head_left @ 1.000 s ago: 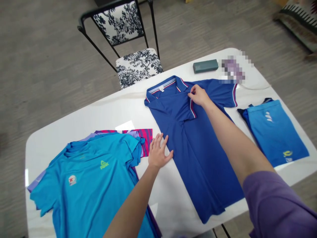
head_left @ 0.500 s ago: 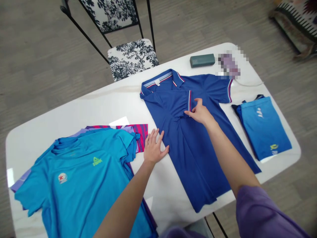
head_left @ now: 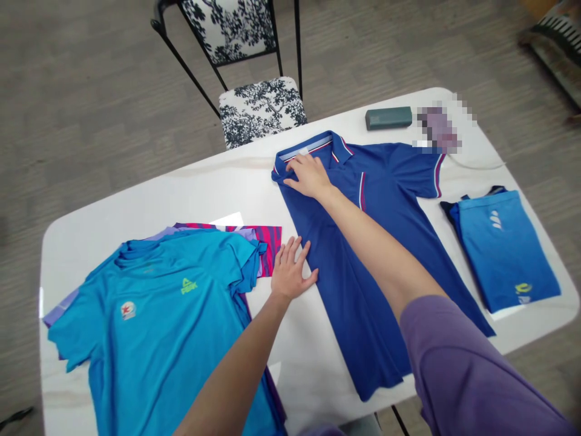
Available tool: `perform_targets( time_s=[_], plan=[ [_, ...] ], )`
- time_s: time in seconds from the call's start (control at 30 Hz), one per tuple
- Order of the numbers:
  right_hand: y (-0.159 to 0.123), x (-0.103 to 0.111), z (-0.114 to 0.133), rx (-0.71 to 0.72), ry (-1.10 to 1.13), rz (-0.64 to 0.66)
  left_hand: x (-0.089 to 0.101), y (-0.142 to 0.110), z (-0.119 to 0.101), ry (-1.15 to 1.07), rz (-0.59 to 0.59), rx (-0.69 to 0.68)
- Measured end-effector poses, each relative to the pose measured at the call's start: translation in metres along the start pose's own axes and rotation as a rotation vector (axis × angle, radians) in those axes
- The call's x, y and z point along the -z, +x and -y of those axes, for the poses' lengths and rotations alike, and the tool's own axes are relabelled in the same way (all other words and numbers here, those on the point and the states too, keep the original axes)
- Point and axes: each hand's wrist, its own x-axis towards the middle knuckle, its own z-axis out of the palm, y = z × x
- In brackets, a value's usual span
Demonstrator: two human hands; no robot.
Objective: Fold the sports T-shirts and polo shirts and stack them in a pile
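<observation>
A dark blue polo shirt [head_left: 376,272] lies on the white table, its left side folded inward so that one striped sleeve cuff rests across the chest. My right hand [head_left: 311,175] is over the folded shoulder just below the collar, fingers bent and apart, with nothing seen between them. My left hand [head_left: 293,266] lies flat with fingers spread, its thumb and fingertips at the polo's folded left edge. Left of it, a bright blue T-shirt [head_left: 172,321] is spread on top of purple and pink-striped shirts [head_left: 272,248].
A folded blue garment [head_left: 508,254] lies at the right end of the white table [head_left: 136,209]. A dark green box-like case [head_left: 388,118] and a blurred-out purple item with a cable sit at the far edge. A patterned chair [head_left: 263,112] stands behind the table.
My right hand has left the sleeve cuff and moved left and up to the shoulder below the collar. My left hand stays at the polo's edge. The view has shifted slightly.
</observation>
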Motion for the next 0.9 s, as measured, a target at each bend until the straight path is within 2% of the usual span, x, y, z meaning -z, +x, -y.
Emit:
perform_targets(
  time_s=[0.1, 0.2, 0.4, 0.5, 0.6, 0.9],
  plan=[
    [0.038, -0.011, 0.01, 0.049, -0.064, 0.092, -0.001, 0.0, 0.002, 0.0, 0.003, 0.001],
    [0.058, -0.013, 0.011, 0.073, -0.087, 0.165, -0.001, 0.0, 0.004, -0.007, 0.007, 0.001],
    [0.085, -0.009, -0.009, -0.041, -0.057, 0.209, -0.001, 0.0, 0.009, -0.024, 0.011, 0.006],
    [0.091, -0.009, -0.019, -0.073, -0.057, 0.165, -0.001, 0.0, 0.01, -0.028, 0.013, 0.006],
    [0.092, -0.011, -0.02, -0.085, -0.085, 0.184, -0.002, 0.0, 0.011, -0.033, 0.013, 0.003],
    [0.097, -0.026, 0.012, 0.129, -0.173, 0.161, -0.002, 0.001, 0.011, -0.046, 0.023, 0.01]
  ],
)
